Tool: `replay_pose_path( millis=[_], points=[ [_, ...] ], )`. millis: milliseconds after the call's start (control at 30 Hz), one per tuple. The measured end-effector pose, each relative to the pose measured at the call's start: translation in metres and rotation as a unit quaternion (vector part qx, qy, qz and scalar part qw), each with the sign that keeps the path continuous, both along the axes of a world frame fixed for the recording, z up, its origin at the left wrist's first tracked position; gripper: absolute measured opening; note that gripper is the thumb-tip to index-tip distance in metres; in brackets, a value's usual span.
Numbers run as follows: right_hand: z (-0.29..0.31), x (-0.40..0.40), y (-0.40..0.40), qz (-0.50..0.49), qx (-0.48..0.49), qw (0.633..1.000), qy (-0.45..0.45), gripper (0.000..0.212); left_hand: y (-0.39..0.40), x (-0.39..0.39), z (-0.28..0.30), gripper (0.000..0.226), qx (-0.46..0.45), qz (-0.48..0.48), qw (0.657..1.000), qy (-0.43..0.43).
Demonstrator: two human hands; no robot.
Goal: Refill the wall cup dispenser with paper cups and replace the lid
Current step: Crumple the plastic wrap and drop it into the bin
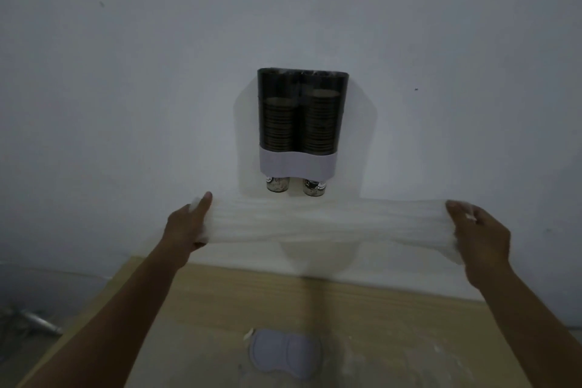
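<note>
My left hand (185,224) and right hand (478,236) each grip an end of a stretched plastic wrap (327,224) below the wall dispenser (302,113), blurring its edges. The lid (285,353) lies on the near table (393,318).

Premises appear to be a plain, dimly lit utility or pantry corner, home or workplace undetermined. A bare white wall (126,72) carries a twin-tube cup dispenser (302,123), its top open, holding stacked paper cups (319,123). A light wood table (220,309) stands against the wall, with the dispenser's lid (285,354) lying on it. Metal pipe (37,321) lies on the floor at left.
</note>
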State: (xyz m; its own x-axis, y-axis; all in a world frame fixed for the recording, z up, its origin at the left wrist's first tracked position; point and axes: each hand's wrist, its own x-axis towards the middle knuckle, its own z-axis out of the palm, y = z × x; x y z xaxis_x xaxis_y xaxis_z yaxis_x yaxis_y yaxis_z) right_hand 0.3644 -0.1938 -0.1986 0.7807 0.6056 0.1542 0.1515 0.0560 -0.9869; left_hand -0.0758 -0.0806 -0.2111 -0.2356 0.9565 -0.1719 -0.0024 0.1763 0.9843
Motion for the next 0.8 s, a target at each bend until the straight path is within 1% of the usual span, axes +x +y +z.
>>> replay_pose_path(
  millis=[67,133,167,200,233,267,300,333,367,400,433,467,500,533,567,600,667,700,733,767,800],
  points=[
    [0.000,0.006,-0.002,-0.005,0.023,0.999,0.023,0.027,-0.004,0.002,-0.003,0.046,-0.012,-0.014,1.000,0.004],
    [0.002,0.008,-0.005,-0.002,0.059,0.996,0.060,0.029,-0.007,0.006,-0.011,0.047,-0.009,-0.015,0.999,0.044],
    [0.003,0.009,-0.007,0.005,0.072,0.995,0.070,0.025,-0.008,0.005,-0.018,0.050,-0.004,-0.006,0.996,0.093],
    [0.004,0.010,-0.008,0.018,0.078,0.994,0.075,0.019,-0.009,0.003,-0.026,0.057,0.000,0.005,0.986,0.168],
    [0.005,0.012,-0.009,0.039,0.082,0.993,0.075,0.016,-0.010,0.000,-0.037,0.065,-0.004,0.010,0.965,0.261],
    [0.007,0.012,-0.010,0.071,0.080,0.991,0.075,0.016,-0.011,0.000,-0.047,0.071,-0.005,0.020,0.937,0.349],
    [0.009,0.011,-0.009,0.107,0.076,0.988,0.077,0.016,-0.012,0.002,-0.055,0.072,0.017,0.040,0.912,0.407],
    [0.012,0.008,-0.008,0.141,0.071,0.984,0.082,0.017,-0.016,0.012,-0.059,0.069,0.064,0.048,0.906,0.416],
    [0.015,0.003,-0.007,0.173,0.064,0.979,0.086,0.017,-0.023,0.027,-0.058,0.068,0.132,0.012,0.913,0.386],
    [0.017,-0.003,-0.004,0.205,0.058,0.972,0.095,0.018,-0.032,0.050,-0.056,0.073,0.180,-0.089,0.922,0.330],
    [0.018,-0.009,0.000,0.226,0.048,0.968,0.102,0.020,-0.043,0.077,-0.051,0.080,0.191,-0.222,0.918,0.269],
    [0.020,-0.015,0.003,0.243,0.042,0.963,0.107,0.021,-0.056,0.104,-0.047,0.084,0.160,-0.335,0.901,0.223],
    [0.021,-0.018,0.007,0.249,0.036,0.962,0.104,0.021,-0.066,0.126,-0.051,0.082,0.108,-0.412,0.883,0.199],
    [0.022,-0.020,0.008,0.251,0.033,0.962,0.098,0.019,-0.074,0.143,-0.057,0.071,0.066,-0.460,0.864,0.193],
    [0.023,-0.017,0.010,0.244,0.026,0.966,0.081,0.019,-0.078,0.155,-0.064,0.056,0.042,-0.484,0.851,0.202],
    [0.023,-0.013,0.010,0.229,0.018,0.972,0.056,0.018,-0.080,0.160,-0.071,0.044,0.032,-0.489,0.845,0.214],
    [0.024,0.006,0.008,0.155,-0.023,0.987,-0.029,0.020,-0.084,0.162,-0.078,0.039,0.031,-0.474,0.858,0.194],
    [0.022,0.018,0.006,0.093,-0.058,0.991,-0.076,0.027,-0.085,0.162,-0.078,0.039,0.030,-0.465,0.868,0.170],
    [0.018,0.028,0.002,0.022,-0.104,0.987,-0.120,0.036,-0.085,0.162,-0.077,0.038,0.030,-0.452,0.878,0.154],
    [0.011,0.035,-0.003,-0.036,-0.148,0.976,-0.153,0.047,-0.086,0.164,-0.073,0.036,0.030,-0.439,0.887,0.141],
    [0.004,0.037,-0.010,-0.073,-0.172,0.965,-0.182,0.057,-0.087,0.168,-0.068,0.032,0.034,-0.425,0.895,0.135]
  ],
)
